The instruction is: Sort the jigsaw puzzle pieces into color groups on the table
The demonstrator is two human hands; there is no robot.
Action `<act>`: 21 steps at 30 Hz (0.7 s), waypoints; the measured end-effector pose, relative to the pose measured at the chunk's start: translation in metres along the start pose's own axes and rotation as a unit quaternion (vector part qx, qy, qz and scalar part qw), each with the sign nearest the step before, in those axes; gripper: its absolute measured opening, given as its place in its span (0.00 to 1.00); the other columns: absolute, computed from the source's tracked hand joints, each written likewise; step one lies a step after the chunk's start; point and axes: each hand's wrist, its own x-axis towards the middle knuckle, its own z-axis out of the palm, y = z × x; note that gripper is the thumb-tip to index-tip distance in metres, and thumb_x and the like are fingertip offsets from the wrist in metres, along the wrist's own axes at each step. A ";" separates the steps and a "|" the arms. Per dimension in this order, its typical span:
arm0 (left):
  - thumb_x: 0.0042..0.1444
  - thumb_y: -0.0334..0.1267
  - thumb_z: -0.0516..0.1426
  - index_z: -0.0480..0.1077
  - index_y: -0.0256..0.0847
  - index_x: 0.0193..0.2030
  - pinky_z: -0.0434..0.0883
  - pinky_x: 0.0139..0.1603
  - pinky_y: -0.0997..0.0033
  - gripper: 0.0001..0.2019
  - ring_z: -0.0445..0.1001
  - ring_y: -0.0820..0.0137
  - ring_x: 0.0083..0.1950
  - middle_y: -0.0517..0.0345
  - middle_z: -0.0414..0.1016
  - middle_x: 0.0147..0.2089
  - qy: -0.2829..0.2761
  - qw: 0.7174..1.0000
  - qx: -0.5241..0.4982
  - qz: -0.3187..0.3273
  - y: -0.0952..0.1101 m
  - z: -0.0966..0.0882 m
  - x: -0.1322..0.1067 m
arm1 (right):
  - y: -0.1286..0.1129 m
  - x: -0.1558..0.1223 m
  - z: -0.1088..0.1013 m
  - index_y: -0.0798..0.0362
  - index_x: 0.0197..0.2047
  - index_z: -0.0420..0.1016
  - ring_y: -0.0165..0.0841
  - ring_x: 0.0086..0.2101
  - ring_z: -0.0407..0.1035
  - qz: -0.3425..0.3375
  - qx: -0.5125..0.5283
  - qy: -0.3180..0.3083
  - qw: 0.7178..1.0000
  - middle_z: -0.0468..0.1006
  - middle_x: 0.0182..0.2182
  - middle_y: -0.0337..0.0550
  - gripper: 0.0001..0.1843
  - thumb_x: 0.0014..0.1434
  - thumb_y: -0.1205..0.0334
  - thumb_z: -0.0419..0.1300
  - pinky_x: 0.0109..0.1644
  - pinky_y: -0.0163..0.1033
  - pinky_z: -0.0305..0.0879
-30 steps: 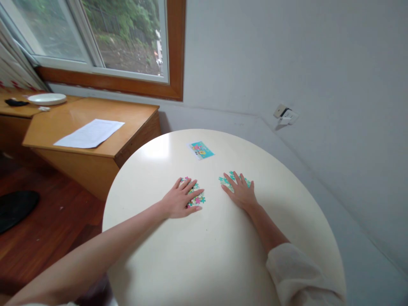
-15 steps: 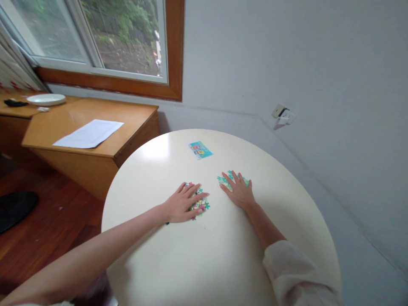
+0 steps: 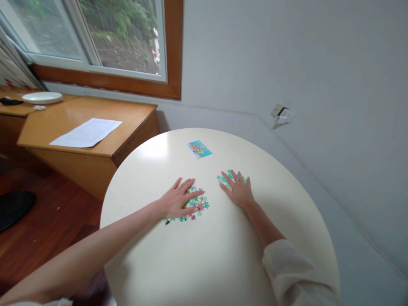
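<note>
My left hand (image 3: 177, 200) lies with fingers spread over a pile of mixed-colour jigsaw puzzle pieces (image 3: 201, 204), pink, green, yellow and dark. Part of that pile is hidden under the palm. To the right, my right hand (image 3: 239, 189) rests flat with its fingers apart on a patch of mostly turquoise puzzle pieces (image 3: 223, 179). Neither hand grips anything. Beyond both hands lies a small picture card (image 3: 200, 149), turquoise with pink and yellow figures.
The round cream table (image 3: 197, 259) stands against a grey-white wall. A wooden desk (image 3: 134, 112) at the left bears a white paper sheet (image 3: 87, 132) and a white dish (image 3: 43, 98). A plug sits in the wall socket (image 3: 282, 114).
My left hand has shifted left and slightly away across its pile, uncovering more pieces on the near and right sides. My right hand stays almost where it was.
</note>
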 end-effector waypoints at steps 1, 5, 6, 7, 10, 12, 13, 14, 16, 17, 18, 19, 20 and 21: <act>0.58 0.57 0.42 0.50 0.54 0.64 0.41 0.64 0.47 0.28 0.45 0.57 0.68 0.48 0.45 0.68 0.002 1.000 0.001 0.005 0.001 0.001 0.000 | 0.000 0.000 0.000 0.36 0.64 0.46 0.47 0.62 0.44 -0.001 -0.001 -0.002 1.000 0.49 0.65 0.43 0.30 0.61 0.41 0.40 0.61 0.61 0.40; 0.58 0.56 0.43 0.50 0.54 0.64 0.41 0.65 0.49 0.28 0.48 0.58 0.67 0.50 0.46 0.68 0.011 1.000 0.000 0.027 0.010 0.005 0.004 | 0.000 0.000 -0.001 0.37 0.64 0.46 0.47 0.62 0.44 -0.004 -0.002 -0.002 1.000 0.49 0.65 0.43 0.30 0.61 0.41 0.40 0.61 0.60 0.42; 0.58 0.56 0.43 0.50 0.54 0.64 0.41 0.65 0.49 0.28 0.48 0.58 0.67 0.50 0.45 0.68 0.011 0.999 -0.002 0.032 0.012 0.006 0.005 | 0.000 0.000 -0.001 0.37 0.65 0.46 0.47 0.62 0.44 -0.004 -0.001 -0.001 1.000 0.49 0.65 0.43 0.30 0.61 0.41 0.39 0.61 0.59 0.42; 0.58 0.56 0.44 0.50 0.54 0.64 0.41 0.65 0.49 0.28 0.48 0.58 0.67 0.51 0.45 0.68 0.011 0.999 -0.004 0.037 0.015 0.006 0.007 | 0.000 0.000 -0.001 0.37 0.65 0.46 0.47 0.62 0.44 -0.004 0.000 -0.001 1.000 0.49 0.65 0.43 0.30 0.61 0.41 0.39 0.61 0.59 0.42; 0.58 0.56 0.44 0.52 0.55 0.64 0.40 0.65 0.49 0.28 0.49 0.57 0.67 0.53 0.46 0.68 0.012 0.998 -0.014 0.052 0.021 0.008 0.010 | 0.000 0.000 0.000 0.37 0.65 0.45 0.47 0.62 0.44 -0.004 0.001 -0.003 1.000 0.49 0.65 0.43 0.31 0.60 0.41 0.40 0.61 0.60 0.42; 0.57 0.57 0.44 0.53 0.55 0.63 0.40 0.65 0.49 0.27 0.49 0.57 0.67 0.54 0.47 0.68 0.012 0.998 -0.019 0.058 0.026 0.009 0.010 | -0.001 0.000 0.001 0.36 0.65 0.45 0.47 0.62 0.44 -0.004 0.001 0.001 1.000 0.49 0.65 0.43 0.30 0.60 0.41 0.40 0.61 0.60 0.43; 0.57 0.57 0.44 0.54 0.56 0.63 0.40 0.65 0.49 0.27 0.49 0.57 0.67 0.54 0.48 0.68 0.011 0.998 -0.020 0.061 0.028 0.010 0.010 | -0.001 0.000 0.001 0.36 0.65 0.46 0.47 0.62 0.44 -0.005 0.002 0.004 1.000 0.49 0.65 0.42 0.30 0.60 0.41 0.40 0.61 0.60 0.43; 0.58 0.57 0.44 0.54 0.56 0.63 0.40 0.65 0.49 0.27 0.49 0.57 0.67 0.54 0.48 0.68 0.009 0.998 -0.021 0.062 0.031 0.010 0.010 | -0.002 0.000 0.000 0.36 0.65 0.46 0.47 0.62 0.44 -0.006 0.003 0.006 1.000 0.49 0.65 0.42 0.30 0.60 0.41 0.40 0.61 0.60 0.43; 0.58 0.57 0.43 0.54 0.56 0.63 0.40 0.65 0.48 0.27 0.50 0.57 0.67 0.55 0.49 0.68 0.005 0.998 -0.023 0.061 0.036 0.010 0.011 | -0.003 0.000 0.000 0.36 0.65 0.45 0.47 0.62 0.44 -0.012 0.004 0.005 1.000 0.49 0.65 0.42 0.30 0.60 0.41 0.40 0.61 0.60 0.43; 0.58 0.57 0.43 0.54 0.55 0.63 0.40 0.65 0.48 0.27 0.49 0.57 0.67 0.54 0.49 0.68 0.002 0.998 -0.025 0.062 0.038 0.010 0.011 | -0.004 0.001 0.000 0.36 0.65 0.45 0.48 0.62 0.44 -0.014 0.005 0.003 1.000 0.48 0.65 0.41 0.30 0.60 0.41 0.40 0.61 0.60 0.42; 0.58 0.57 0.43 0.55 0.55 0.63 0.41 0.65 0.48 0.27 0.49 0.57 0.67 0.54 0.49 0.68 -0.001 0.998 -0.029 0.062 0.040 0.009 0.011 | -0.005 0.001 -0.001 0.36 0.65 0.44 0.48 0.62 0.44 -0.016 0.004 0.001 1.000 0.48 0.65 0.41 0.30 0.61 0.41 0.40 0.61 0.60 0.42; 0.58 0.57 0.42 0.55 0.55 0.63 0.41 0.65 0.48 0.27 0.49 0.57 0.67 0.54 0.49 0.68 -0.006 0.998 -0.033 0.062 0.041 0.008 0.012 | -0.005 0.001 -0.001 0.36 0.65 0.44 0.48 0.62 0.44 -0.018 0.004 -0.001 1.000 0.48 0.65 0.41 0.30 0.61 0.41 0.40 0.61 0.59 0.42; 0.58 0.56 0.42 0.54 0.55 0.63 0.41 0.65 0.48 0.27 0.48 0.57 0.67 0.54 0.48 0.68 -0.011 0.997 -0.038 0.061 0.041 0.006 0.011 | -0.005 0.002 -0.001 0.36 0.65 0.44 0.47 0.62 0.43 -0.018 0.004 -0.002 1.000 0.48 0.65 0.41 0.30 0.61 0.41 0.39 0.61 0.59 0.42; 0.58 0.56 0.42 0.54 0.55 0.63 0.42 0.65 0.48 0.27 0.48 0.58 0.67 0.53 0.47 0.68 -0.015 0.997 -0.043 0.059 0.040 0.003 0.010 | -0.005 0.002 -0.001 0.36 0.65 0.44 0.47 0.62 0.43 -0.017 0.003 -0.004 1.000 0.47 0.65 0.41 0.30 0.61 0.41 0.39 0.61 0.59 0.42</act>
